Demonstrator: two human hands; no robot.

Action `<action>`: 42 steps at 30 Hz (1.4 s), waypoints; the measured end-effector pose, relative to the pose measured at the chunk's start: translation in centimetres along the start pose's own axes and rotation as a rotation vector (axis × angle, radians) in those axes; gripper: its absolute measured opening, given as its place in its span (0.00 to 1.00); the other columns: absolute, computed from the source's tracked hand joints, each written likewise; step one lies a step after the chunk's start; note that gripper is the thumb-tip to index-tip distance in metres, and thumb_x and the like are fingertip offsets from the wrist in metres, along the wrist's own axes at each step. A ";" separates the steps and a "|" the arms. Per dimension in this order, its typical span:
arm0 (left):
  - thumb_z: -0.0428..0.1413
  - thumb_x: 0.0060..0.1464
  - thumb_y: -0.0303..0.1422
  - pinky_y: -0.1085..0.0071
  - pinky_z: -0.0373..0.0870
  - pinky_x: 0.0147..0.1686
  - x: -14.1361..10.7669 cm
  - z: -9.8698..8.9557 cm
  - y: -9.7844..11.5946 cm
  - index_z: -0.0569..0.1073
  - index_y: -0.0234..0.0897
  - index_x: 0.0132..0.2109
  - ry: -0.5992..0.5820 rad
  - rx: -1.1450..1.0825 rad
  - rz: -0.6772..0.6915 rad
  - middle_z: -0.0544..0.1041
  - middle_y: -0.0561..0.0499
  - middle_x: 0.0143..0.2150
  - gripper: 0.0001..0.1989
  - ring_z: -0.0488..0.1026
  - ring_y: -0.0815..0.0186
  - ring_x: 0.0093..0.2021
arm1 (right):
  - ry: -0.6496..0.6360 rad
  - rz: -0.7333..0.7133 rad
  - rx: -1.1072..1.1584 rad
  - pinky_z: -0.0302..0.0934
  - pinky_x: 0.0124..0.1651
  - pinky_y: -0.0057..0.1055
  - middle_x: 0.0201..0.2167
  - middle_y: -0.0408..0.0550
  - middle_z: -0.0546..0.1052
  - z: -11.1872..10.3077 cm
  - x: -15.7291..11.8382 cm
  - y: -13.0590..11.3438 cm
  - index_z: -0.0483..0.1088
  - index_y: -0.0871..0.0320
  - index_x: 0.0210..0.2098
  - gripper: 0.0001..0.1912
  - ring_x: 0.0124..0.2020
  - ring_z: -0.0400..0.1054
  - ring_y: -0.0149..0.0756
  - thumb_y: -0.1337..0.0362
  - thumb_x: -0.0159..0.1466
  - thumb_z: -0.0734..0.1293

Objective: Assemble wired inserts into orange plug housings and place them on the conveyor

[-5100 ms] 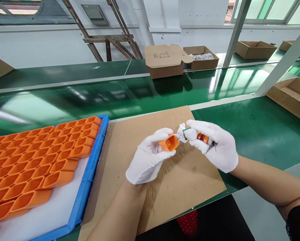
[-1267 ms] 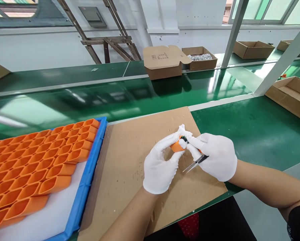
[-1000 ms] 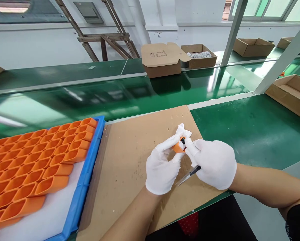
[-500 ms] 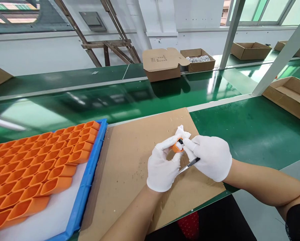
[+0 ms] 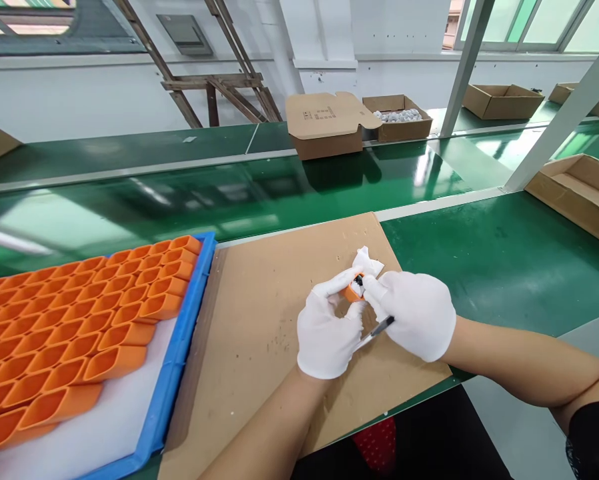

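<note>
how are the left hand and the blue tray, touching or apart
Apart: the head view shows a stretch of cardboard between the left hand and the blue tray.

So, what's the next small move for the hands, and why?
I'd probably have the right hand nudge the dark part deeper into the shell: the dark part shows at the shell's mouth, the right hand is right beside it, and the left hand grips the shell.

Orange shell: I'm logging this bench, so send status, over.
Left hand holding orange shell. Right hand at its opening, pointed tool in grip. White scrap just beyond shell; right hand partly hides dark piece in opening.
</note>
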State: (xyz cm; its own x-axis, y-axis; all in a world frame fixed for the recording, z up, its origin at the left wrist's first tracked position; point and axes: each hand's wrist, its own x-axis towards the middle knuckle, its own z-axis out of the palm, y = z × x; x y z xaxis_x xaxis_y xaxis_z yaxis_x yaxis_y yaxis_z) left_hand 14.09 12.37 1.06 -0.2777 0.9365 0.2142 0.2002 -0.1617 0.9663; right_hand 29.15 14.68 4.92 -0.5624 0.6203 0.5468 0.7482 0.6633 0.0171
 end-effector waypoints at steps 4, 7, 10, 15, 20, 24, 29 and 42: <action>0.61 0.49 0.24 0.51 0.75 0.60 0.2 -0.2 -0.4 0.78 0.38 0.50 0.073 -0.007 0.084 0.82 0.44 0.53 0.19 0.80 0.53 0.54 | 0.113 0.074 0.263 0.53 0.30 0.27 0.30 0.40 0.79 0.3 0.3 1.1 0.78 0.53 0.45 0.09 0.31 0.71 0.28 0.65 0.70 0.65; 0.63 0.51 0.24 0.52 0.73 0.62 0.2 -0.3 -0.6 0.78 0.41 0.49 0.083 0.087 0.156 0.82 0.46 0.53 0.17 0.79 0.54 0.55 | 0.042 0.087 0.332 0.51 0.29 0.29 0.27 0.40 0.76 0.0 0.4 1.9 0.77 0.55 0.32 0.10 0.28 0.68 0.29 0.69 0.66 0.64; 0.67 0.50 0.27 0.48 0.69 0.65 1.0 -0.8 -0.5 0.78 0.41 0.50 0.188 0.117 0.039 0.82 0.45 0.53 0.19 0.79 0.53 0.55 | 0.042 0.237 0.444 0.52 0.30 0.28 0.26 0.41 0.73 -0.4 0.7 2.7 0.71 0.56 0.23 0.09 0.27 0.65 0.29 0.71 0.58 0.63; 0.70 0.50 0.38 0.45 0.72 0.61 2.5 -2.2 1.0 0.77 0.42 0.47 -0.219 -0.502 -0.124 0.79 0.42 0.56 0.18 0.72 0.48 0.64 | -0.058 0.597 0.796 0.60 0.34 0.29 0.28 0.41 0.76 -0.4 1.3 3.3 0.72 0.55 0.27 0.04 0.30 0.68 0.33 0.68 0.53 0.65; 0.70 0.52 0.37 0.48 0.77 0.55 2.3 -2.5 1.6 0.79 0.44 0.45 -0.436 -0.608 -0.148 0.79 0.46 0.55 0.14 0.68 0.46 0.66 | -0.215 0.686 0.870 0.64 0.36 0.32 0.30 0.42 0.78 -0.2 1.4 2.6 0.74 0.55 0.28 0.03 0.33 0.72 0.36 0.63 0.56 0.68; 0.71 0.50 0.40 0.46 0.75 0.56 2.3 -2.6 1.0 0.80 0.44 0.45 -0.388 -0.574 -0.124 0.80 0.47 0.53 0.16 0.76 0.49 0.57 | -0.042 0.487 0.711 0.69 0.47 0.36 0.45 0.46 0.81 0.0 1.2 2.7 0.77 0.53 0.47 0.18 0.46 0.75 0.40 0.63 0.57 0.73; 0.71 0.46 0.48 0.45 0.77 0.54 2.4 -3.2 1.3 0.79 0.47 0.44 -0.404 -0.438 -0.104 0.82 0.46 0.47 0.20 0.78 0.48 0.55 | -0.007 0.136 0.740 0.71 0.53 0.37 0.50 0.46 0.81 0.0 1.1 3.6 0.78 0.52 0.50 0.18 0.51 0.75 0.38 0.71 0.62 0.67; 0.68 0.50 0.32 0.54 0.78 0.57 1.6 -2.2 1.6 0.79 0.39 0.48 -0.048 -0.080 0.080 0.83 0.43 0.52 0.17 0.80 0.54 0.54 | 0.269 0.101 0.598 0.72 0.41 0.27 0.38 0.43 0.83 -1.2 1.5 2.7 0.77 0.54 0.47 0.10 0.34 0.76 0.31 0.69 0.67 0.70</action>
State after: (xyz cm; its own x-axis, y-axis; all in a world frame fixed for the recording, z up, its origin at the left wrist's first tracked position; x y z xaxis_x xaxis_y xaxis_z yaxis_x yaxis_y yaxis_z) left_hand 11.86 12.93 3.27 -0.2182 0.9330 0.2861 0.1437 -0.2593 0.9550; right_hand 30.78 16.90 6.77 -0.3340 0.6166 0.7129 0.4242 0.7737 -0.4705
